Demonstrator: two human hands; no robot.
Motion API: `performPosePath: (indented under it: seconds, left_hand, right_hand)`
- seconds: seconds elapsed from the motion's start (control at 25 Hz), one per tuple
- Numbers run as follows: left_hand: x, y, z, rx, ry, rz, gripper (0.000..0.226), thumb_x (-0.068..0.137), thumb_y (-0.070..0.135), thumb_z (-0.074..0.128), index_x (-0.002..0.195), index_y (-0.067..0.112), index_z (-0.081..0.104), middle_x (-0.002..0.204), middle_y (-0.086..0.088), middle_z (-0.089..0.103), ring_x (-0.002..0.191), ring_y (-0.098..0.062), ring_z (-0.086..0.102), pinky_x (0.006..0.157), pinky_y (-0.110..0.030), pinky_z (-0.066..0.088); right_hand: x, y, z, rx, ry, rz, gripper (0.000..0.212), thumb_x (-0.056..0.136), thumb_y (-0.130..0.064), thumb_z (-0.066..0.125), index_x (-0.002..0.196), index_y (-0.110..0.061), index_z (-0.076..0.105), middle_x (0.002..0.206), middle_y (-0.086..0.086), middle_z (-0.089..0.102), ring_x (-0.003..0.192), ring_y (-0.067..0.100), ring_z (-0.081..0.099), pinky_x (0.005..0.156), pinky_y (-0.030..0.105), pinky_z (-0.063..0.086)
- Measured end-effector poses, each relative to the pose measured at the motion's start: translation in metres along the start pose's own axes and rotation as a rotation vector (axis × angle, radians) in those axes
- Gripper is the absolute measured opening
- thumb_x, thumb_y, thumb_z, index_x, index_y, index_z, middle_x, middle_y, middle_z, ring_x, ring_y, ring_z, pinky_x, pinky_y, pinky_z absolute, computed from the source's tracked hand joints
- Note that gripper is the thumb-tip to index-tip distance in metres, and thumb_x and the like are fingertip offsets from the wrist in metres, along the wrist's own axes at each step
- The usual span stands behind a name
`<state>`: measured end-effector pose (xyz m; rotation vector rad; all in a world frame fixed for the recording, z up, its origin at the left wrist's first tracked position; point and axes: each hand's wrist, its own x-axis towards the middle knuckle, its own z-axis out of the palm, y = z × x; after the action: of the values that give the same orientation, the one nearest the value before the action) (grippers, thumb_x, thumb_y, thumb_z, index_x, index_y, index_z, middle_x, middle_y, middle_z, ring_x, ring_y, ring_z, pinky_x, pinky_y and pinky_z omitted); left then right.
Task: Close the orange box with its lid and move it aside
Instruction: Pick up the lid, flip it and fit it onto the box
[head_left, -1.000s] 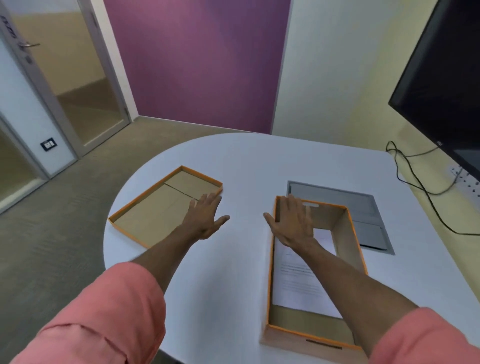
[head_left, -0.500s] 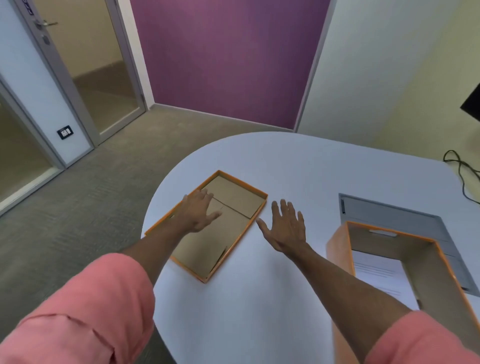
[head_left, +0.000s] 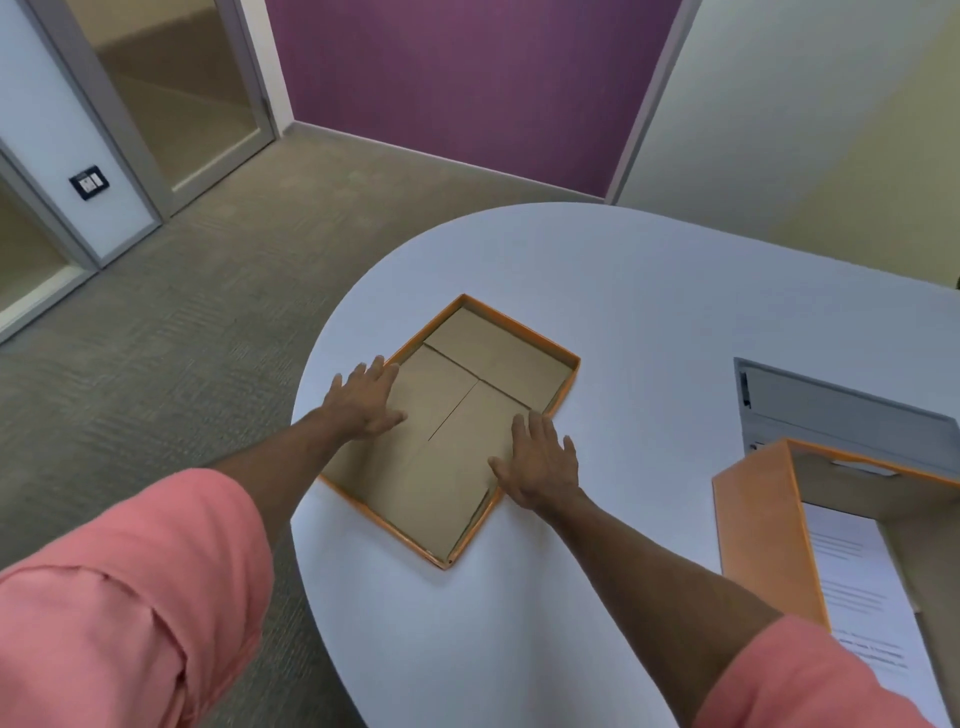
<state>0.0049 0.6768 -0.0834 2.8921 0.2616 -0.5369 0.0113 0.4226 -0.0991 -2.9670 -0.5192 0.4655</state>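
White counter (head_left: 597, 291) carries the upturned lid (head_left: 467, 415); my left hand (head_left: 363, 400) and right hand (head_left: 540, 467), fingers spread, flank it. Box (head_left: 769, 525) stands right, uncovered.

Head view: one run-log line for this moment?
stage: reaching lid | left hand open | right hand open | orange box uncovered

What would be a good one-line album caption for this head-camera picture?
Both hands, left and right, reach the upturned lid; the orange box waits open.
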Motion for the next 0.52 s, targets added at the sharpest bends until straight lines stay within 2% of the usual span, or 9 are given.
performPosePath:
  seconds: [0.24,0.36,0.52]
  left_hand:
    - [0.016,-0.011,0.012,-0.173,-0.097,-0.034,0.084,0.091,0.038,0.057,0.153,0.013,0.006,0.161,-0.017,0.003,0.146,-0.036,0.017,0.117,-0.052,0.022]
    - [0.016,-0.003,0.018,-0.149,-0.045,-0.052,0.076,0.089,0.038,0.058,0.149,0.011,0.019,0.154,-0.017,0.023,0.137,-0.037,0.033,0.109,-0.049,0.036]
    - [0.011,0.013,0.028,-0.054,0.108,-0.052,0.053,0.09,0.037,0.05,0.135,0.011,0.037,0.125,-0.015,0.048,0.109,-0.031,0.053,0.091,-0.044,0.047]
  right_hand:
    - [0.017,0.007,0.018,0.018,-0.155,0.074,0.077,0.093,-0.045,0.049,0.152,-0.012,0.014,0.162,0.013,0.007,0.151,0.03,0.007,0.119,0.052,0.015]
    - [0.022,0.017,0.019,0.049,-0.18,0.084,0.073,0.093,-0.039,0.051,0.151,-0.011,0.017,0.163,0.012,0.004,0.15,0.028,0.009,0.119,0.049,0.019]
    - [0.021,0.041,0.013,0.074,-0.178,0.079,0.062,0.089,-0.018,0.052,0.144,-0.009,0.025,0.161,0.013,0.007,0.148,0.03,0.013,0.114,0.047,0.029]
